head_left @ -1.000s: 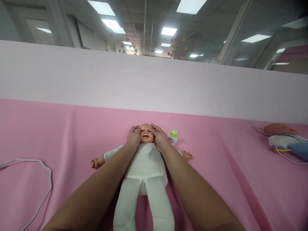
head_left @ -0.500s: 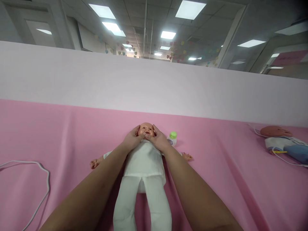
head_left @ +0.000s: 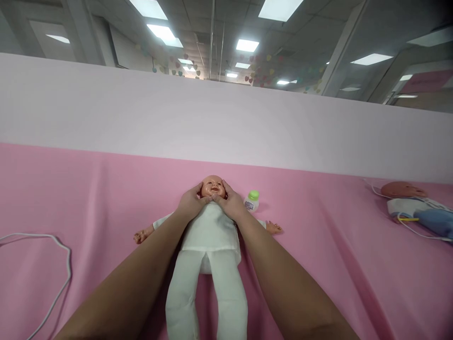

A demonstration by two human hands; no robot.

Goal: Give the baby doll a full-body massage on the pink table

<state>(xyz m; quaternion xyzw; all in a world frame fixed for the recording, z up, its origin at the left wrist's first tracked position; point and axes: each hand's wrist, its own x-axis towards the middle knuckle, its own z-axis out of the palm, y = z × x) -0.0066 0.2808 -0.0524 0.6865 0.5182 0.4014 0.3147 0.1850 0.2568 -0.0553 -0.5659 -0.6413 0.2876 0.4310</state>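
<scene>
A baby doll (head_left: 211,231) in a white top and white trousers lies on its back on the pink cloth, arms spread and face up. My left hand (head_left: 192,202) cups the left side of its head, thumb at the chin. On the other side, my right hand (head_left: 230,201) holds the head in the same way, and both thumbs meet just under the mouth. A small bottle with a green cap (head_left: 252,201) stands just right of my right hand.
Pink cloth (head_left: 307,264) covers the surface, with a white wall (head_left: 226,123) behind. A white cable (head_left: 69,264) curves at the left. Another doll (head_left: 403,190) lies at the far right, with blue and white fabric and a thin white cord.
Both thumbs have slid from beside the doll's mouth down to its chin, so the mouth shows more clearly. The whole view has shifted slightly.
</scene>
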